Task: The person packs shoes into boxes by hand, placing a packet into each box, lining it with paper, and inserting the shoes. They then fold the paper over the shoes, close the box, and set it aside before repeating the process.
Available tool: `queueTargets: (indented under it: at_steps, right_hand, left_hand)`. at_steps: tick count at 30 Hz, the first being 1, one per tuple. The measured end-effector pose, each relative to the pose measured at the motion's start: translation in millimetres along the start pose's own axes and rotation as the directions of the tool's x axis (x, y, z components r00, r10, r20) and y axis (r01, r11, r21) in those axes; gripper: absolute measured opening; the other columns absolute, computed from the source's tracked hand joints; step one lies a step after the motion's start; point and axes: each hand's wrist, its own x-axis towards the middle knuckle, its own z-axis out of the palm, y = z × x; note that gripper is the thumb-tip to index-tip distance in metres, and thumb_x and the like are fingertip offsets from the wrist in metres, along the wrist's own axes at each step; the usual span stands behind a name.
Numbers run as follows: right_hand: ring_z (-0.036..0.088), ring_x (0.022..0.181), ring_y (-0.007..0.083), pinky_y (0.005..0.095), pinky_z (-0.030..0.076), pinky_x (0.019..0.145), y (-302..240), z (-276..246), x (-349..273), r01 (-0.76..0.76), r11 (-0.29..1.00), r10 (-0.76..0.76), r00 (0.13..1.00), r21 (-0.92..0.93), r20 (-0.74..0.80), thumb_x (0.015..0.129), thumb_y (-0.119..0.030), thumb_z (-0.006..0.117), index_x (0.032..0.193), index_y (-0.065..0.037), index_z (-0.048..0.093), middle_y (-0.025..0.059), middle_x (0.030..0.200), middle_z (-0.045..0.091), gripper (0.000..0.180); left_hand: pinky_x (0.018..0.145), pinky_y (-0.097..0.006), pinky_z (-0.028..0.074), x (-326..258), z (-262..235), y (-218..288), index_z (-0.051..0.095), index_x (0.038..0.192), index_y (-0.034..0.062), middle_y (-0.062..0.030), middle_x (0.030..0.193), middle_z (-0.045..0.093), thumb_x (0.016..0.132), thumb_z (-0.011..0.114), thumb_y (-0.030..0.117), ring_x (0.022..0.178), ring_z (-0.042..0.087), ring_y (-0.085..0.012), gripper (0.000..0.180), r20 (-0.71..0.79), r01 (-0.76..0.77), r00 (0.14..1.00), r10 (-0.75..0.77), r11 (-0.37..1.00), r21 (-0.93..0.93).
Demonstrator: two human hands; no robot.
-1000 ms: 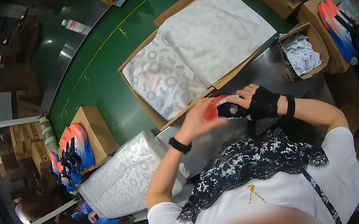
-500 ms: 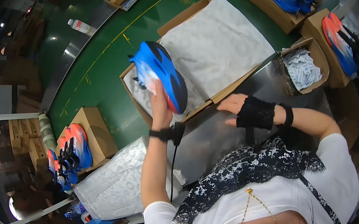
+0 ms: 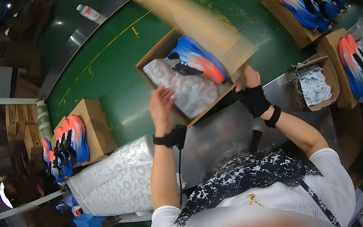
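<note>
Left hand (image 3: 162, 106) open, fingers spread, hovering at near edge of cardboard shoebox (image 3: 152, 55). Blue-orange shoe (image 3: 197, 59) lies inside on white tissue paper (image 3: 185, 88), just beyond fingertips. Right hand (image 3: 250, 84), black wrist brace, grips blurred box lid (image 3: 195, 19).

Shoe (image 3: 197, 58) — now inside box (image 3: 152, 55)

We see one view only, from a fisheye camera worn on the head, looking steeply down and close over our own chest and forearms onto the green desk (image 3: 116, 80); its straight edges bend toward the dark rim.
</note>
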Motion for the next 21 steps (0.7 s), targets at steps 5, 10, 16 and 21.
queueTargets:
  at_steps: [5,10,16,21]
  right_hand:
    - [0.032,0.118,0.0319,0.0491,0.031,0.082,29.4,15.6,-10.4,0.614,0.587,-0.400,0.786,-0.527,0.471,0.075,-0.007,0.044,0.121,-0.019,0.041,0.0143,0.127,0.036,0.047]
    - [0.032,0.117,0.0350,0.0478,0.033,0.081,16.8,5.7,-13.6,0.628,0.572,-0.341,0.768,-0.528,0.542,0.075,-0.009,0.044,0.121,-0.020,0.041,0.0165,0.128,0.034,0.048]
    - [0.033,0.117,0.0357,0.0523,0.035,0.080,44.1,4.2,-31.2,0.635,0.525,-0.343,0.768,-0.567,0.541,0.075,-0.014,0.043,0.117,-0.020,0.044,0.0172,0.126,0.036,0.042]
    - [0.038,0.114,0.0347,0.0532,0.033,0.083,-6.7,-0.1,-4.7,0.619,0.613,-0.348,0.769,-0.491,0.536,0.077,-0.019,0.043,0.115,-0.020,0.045,0.0165,0.123,0.040,0.038]
  left_hand:
    - [0.070,-0.030,0.042,-22.7,-6.3,-14.0,0.047,0.104,-0.0060,-0.0154,0.095,0.056,0.089,0.034,0.042,0.084,0.054,-0.0192,0.052,-0.166,0.207,0.971,-0.173,0.953,0.219]
    - [0.067,-0.030,0.041,-19.2,-16.3,-52.4,0.049,0.097,-0.0078,-0.0140,0.088,0.057,0.090,0.038,0.032,0.076,0.052,-0.0182,0.043,-0.086,-0.024,0.995,0.058,0.937,0.350]
    - [0.069,-0.029,0.042,-11.0,-20.8,-78.7,0.050,0.099,-0.0056,-0.0110,0.089,0.057,0.090,0.036,0.034,0.079,0.052,-0.0161,0.043,-0.015,-0.083,0.993,0.121,0.766,0.637]
    - [0.082,-0.039,0.042,-12.3,-7.6,-29.3,0.037,0.122,0.0072,-0.0091,0.117,0.046,0.080,0.044,0.046,0.103,0.048,-0.0244,0.057,0.244,0.258,0.941,-0.234,0.963,-0.071]
